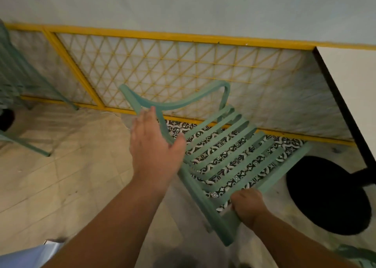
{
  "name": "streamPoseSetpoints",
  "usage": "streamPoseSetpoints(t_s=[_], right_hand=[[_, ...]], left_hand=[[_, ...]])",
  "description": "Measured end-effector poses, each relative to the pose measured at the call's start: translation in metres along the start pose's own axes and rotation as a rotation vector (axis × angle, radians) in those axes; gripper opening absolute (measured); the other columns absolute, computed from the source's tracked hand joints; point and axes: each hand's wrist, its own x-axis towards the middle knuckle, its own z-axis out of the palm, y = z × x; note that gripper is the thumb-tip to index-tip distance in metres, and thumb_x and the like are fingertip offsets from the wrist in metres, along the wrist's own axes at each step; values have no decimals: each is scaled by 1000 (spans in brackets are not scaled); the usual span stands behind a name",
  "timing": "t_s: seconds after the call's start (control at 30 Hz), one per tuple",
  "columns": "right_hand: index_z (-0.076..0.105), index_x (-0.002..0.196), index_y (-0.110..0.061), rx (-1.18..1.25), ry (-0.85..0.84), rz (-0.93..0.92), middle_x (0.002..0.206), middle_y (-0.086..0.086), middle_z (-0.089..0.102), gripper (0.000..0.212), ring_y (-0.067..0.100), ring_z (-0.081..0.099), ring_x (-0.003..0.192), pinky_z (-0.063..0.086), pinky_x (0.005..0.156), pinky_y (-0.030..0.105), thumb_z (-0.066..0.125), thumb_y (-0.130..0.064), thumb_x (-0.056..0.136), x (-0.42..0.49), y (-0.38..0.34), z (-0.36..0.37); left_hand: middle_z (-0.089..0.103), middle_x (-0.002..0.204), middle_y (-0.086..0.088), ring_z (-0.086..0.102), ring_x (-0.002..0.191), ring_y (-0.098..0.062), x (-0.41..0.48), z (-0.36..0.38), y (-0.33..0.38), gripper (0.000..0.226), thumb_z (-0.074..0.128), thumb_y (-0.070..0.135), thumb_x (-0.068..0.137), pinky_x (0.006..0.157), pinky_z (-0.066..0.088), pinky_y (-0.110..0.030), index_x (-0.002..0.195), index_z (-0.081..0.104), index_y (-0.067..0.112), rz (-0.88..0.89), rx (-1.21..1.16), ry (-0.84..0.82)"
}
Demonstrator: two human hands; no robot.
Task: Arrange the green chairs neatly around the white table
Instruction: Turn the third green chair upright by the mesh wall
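A green slatted plastic chair (230,151) sits in the middle of the view, tilted, seen from above. My left hand (154,145) rests on its curved armrest with the fingers spread and the thumb against the chair's side. My right hand (249,207) is closed around the near edge of the chair's slatted part. The white table (350,88) shows as a corner with a dark edge at the right. Its round black base (329,194) stands on the floor just right of the chair.
Another green chair (18,80) stands at the far left by the yellow lattice railing (162,68) that runs across the back. Part of a third green chair (358,255) shows at the bottom right. Beige floor tiles lie to the left.
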Motion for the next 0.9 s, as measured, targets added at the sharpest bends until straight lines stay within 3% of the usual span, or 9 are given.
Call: streamPoseSetpoints(t_s=[0.1,0.2,0.33,0.43,0.57,0.7,0.77,0.83,0.9], right_hand=[[37,65,-31,140,-9,42,87,-7,55,38,12,50,94,39,108,35,50,-31,100,-1,-2,1],[48,56,-32,391,21,137,69,-5,54,40,21,53,80,50,91,37,54,-18,93,-5,2,-6],[65,81,-25,321,36,89,85,-5,55,24,19,55,100,40,107,37,50,-25,99,-1,-1,1],[66,101,-23,140,22,27,99,-4,58,22,16,53,110,31,113,37,44,-27,103,4,-2,4],[66,106,-19,124,-9,-75,106,2,64,20,22,58,108,41,106,41,47,-21,101,10,1,-9],[69,95,-26,501,44,-186,97,1,65,31,17,58,94,46,83,39,47,-47,94,11,40,-1],[72,92,-25,675,227,-158,91,-3,64,46,14,56,89,44,80,37,41,-59,89,21,75,-2],[74,94,-21,604,310,-175,91,-5,65,50,15,55,91,44,83,37,39,-57,91,34,102,-7],[70,88,-23,382,214,-188,88,-6,63,60,16,53,90,43,87,38,24,-61,91,50,111,-8]], left_hand=[[30,163,-14,19,152,-28,38,-6,-5,87,64,40,84,125,19,-48,156,28,10,-166,-43,133],[28,162,-15,26,149,-35,48,9,-2,87,67,30,86,121,29,-50,157,23,8,-312,-76,104],[51,143,-13,60,113,-30,45,34,3,94,58,7,93,82,50,-38,162,-5,15,-598,-247,-76],[51,142,-14,61,104,-28,48,38,5,93,55,1,95,75,47,-34,162,-9,13,-574,-172,-47],[50,146,-15,60,117,-32,51,39,7,89,53,2,96,79,43,-32,162,-7,10,-528,-102,-27],[58,124,-15,60,102,-30,54,46,-6,69,54,5,95,77,40,-33,155,21,-3,-510,-37,6],[61,120,-21,62,105,-39,59,53,-12,54,56,7,91,76,39,-36,141,42,-7,-467,10,27],[59,113,-17,59,99,-37,63,56,-11,55,56,7,92,76,38,-35,144,39,-3,-474,-22,15],[50,107,-10,53,91,-28,72,58,-11,57,54,7,96,76,38,-32,148,31,3,-496,-59,-6]])
